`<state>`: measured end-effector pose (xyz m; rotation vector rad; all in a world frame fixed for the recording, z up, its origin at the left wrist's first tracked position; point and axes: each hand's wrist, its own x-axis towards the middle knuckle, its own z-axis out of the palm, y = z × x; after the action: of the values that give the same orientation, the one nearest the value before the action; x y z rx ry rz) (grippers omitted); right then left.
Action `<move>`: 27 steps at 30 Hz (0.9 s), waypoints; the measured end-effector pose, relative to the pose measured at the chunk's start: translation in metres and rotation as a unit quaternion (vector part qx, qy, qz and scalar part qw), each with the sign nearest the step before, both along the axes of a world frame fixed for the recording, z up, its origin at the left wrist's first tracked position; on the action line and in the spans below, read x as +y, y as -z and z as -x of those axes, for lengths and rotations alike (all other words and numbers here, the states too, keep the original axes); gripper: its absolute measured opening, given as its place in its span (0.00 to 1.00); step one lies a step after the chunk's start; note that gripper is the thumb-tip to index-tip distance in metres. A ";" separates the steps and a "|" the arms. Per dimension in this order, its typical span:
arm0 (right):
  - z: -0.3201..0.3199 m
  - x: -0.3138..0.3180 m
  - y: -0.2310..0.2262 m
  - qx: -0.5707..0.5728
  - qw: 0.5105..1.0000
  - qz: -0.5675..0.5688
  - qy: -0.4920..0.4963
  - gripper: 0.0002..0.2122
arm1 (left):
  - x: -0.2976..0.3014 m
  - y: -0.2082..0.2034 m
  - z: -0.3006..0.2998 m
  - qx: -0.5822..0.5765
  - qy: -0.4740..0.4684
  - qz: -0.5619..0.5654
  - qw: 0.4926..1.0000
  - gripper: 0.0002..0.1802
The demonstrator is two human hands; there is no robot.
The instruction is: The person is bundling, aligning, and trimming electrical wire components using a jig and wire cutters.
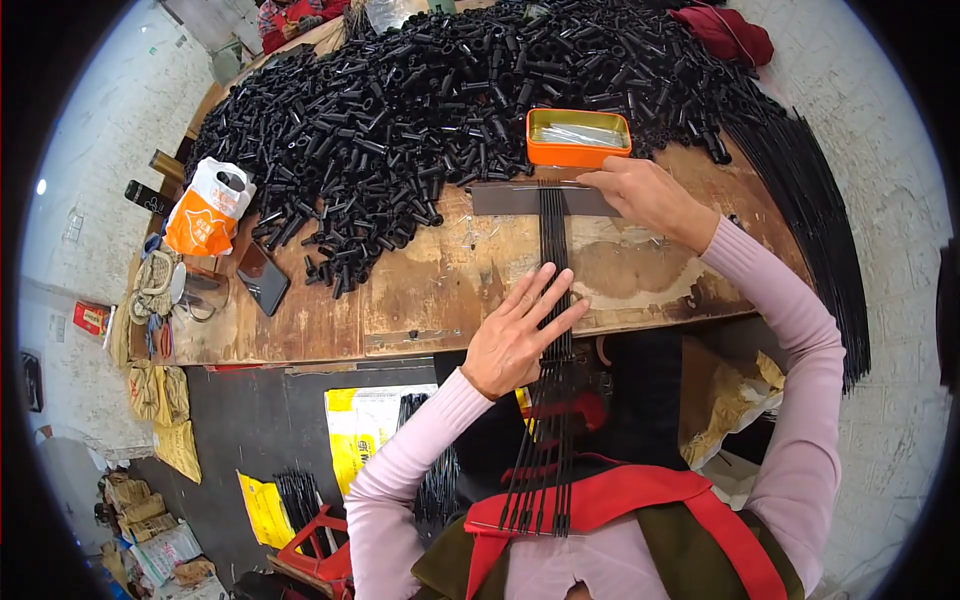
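A bundle of thin black rods (pixel 553 235), like umbrella ribs, runs from a dark grey strip (pixel 505 202) on the workbench down over the bench edge to my lap. My left hand (pixel 515 335) lies on the rods near that edge, its fingers stretched and spread. Along the strip, a thin wire (pixel 520 187) crosses the rods' far ends. At the wire's right end, my right hand (pixel 650 198) is closed in a pinch on it; the fingertips partly hide the grip. Just beyond stands an orange tin (pixel 575 152) with thin, pale wires inside.
A big heap of black tubular parts (pixel 430 110) covers the far bench (pixel 420 310). More black rods (pixel 815 220) hang over the right side. At left are a phone (pixel 263 278), an orange-and-white bag (pixel 210 208) and scissors (pixel 200 308). A red stool (pixel 318 548) stands below. Another person (pixel 290 20) sits far off.
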<state>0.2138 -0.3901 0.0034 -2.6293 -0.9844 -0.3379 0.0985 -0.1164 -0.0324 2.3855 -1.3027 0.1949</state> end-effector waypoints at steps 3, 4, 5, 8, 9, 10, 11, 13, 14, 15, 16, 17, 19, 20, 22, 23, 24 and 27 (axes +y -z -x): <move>0.000 0.004 -0.002 0.001 1.000 0.009 0.010 0.16 | 0.001 0.002 0.000 0.000 0.002 0.003 1.000 0.47; -0.001 0.005 -0.002 -0.001 1.000 0.008 0.006 0.16 | 0.001 0.002 0.000 0.000 0.004 0.000 1.000 0.47; -0.001 0.005 -0.002 -0.002 1.000 0.007 0.002 0.16 | 0.001 0.003 0.000 0.001 0.005 -0.002 1.000 0.48; -0.002 0.009 -0.004 -0.005 1.000 0.012 -0.011 0.16 | 0.001 0.003 -0.001 -0.003 0.005 -0.009 1.000 0.48; -0.002 0.009 -0.004 -0.004 1.000 0.012 -0.012 0.16 | 0.002 0.003 -0.001 -0.003 0.005 -0.009 1.000 0.48; -0.003 0.008 -0.004 -0.002 1.000 0.014 -0.013 0.15 | 0.001 0.003 -0.001 0.000 0.006 -0.005 1.000 0.48; -0.004 0.008 -0.004 0.000 1.000 0.017 -0.015 0.13 | 0.001 0.002 -0.001 0.004 0.007 -0.002 1.000 0.48; -0.012 0.007 0.000 0.005 1.000 0.005 -0.022 0.11 | 0.001 0.002 -0.001 0.004 0.007 -0.002 1.000 0.48; -0.016 0.005 0.001 0.010 1.000 -0.007 -0.028 0.09 | 0.001 0.002 -0.001 0.005 0.007 -0.001 1.000 0.48; -0.019 0.002 0.003 0.010 1.000 -0.006 -0.026 0.09 | 0.000 0.002 -0.001 0.005 0.009 -0.001 1.000 0.48; -0.023 0.005 0.001 0.023 0.999 -0.013 -0.032 0.08 | 0.001 0.002 0.000 0.006 0.007 -0.003 1.000 0.48; -0.024 0.006 0.000 0.036 0.998 -0.021 -0.037 0.06 | 0.002 0.002 0.000 0.006 0.005 -0.005 1.000 0.48; -0.022 0.006 -0.006 0.041 0.998 -0.022 -0.030 0.06 | 0.001 0.003 -0.001 0.001 0.006 -0.006 1.000 0.48; -0.021 0.006 -0.007 0.046 0.998 -0.022 -0.021 0.06 | 0.001 0.004 -0.001 -0.003 0.007 -0.005 1.000 0.47; -0.021 0.006 -0.002 0.037 0.999 -0.026 -0.027 0.06 | 0.001 0.004 -0.001 -0.002 0.007 -0.006 1.000 0.47; -0.021 0.006 0.000 0.029 0.999 -0.030 -0.033 0.06 | 0.001 0.003 -0.001 0.000 0.008 -0.006 1.000 0.47; -0.021 0.005 0.002 0.029 0.999 -0.030 -0.033 0.06 | 0.001 0.003 -0.001 0.000 0.008 -0.006 1.000 0.47; -0.018 0.009 0.002 0.010 0.999 -0.015 -0.027 0.06 | 0.002 0.003 -0.001 -0.003 0.005 -0.010 1.000 0.47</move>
<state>0.2317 -0.3813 0.0016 -2.5680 -1.0344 -0.3098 0.0992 -0.1147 -0.0350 2.3961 -1.3256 0.1855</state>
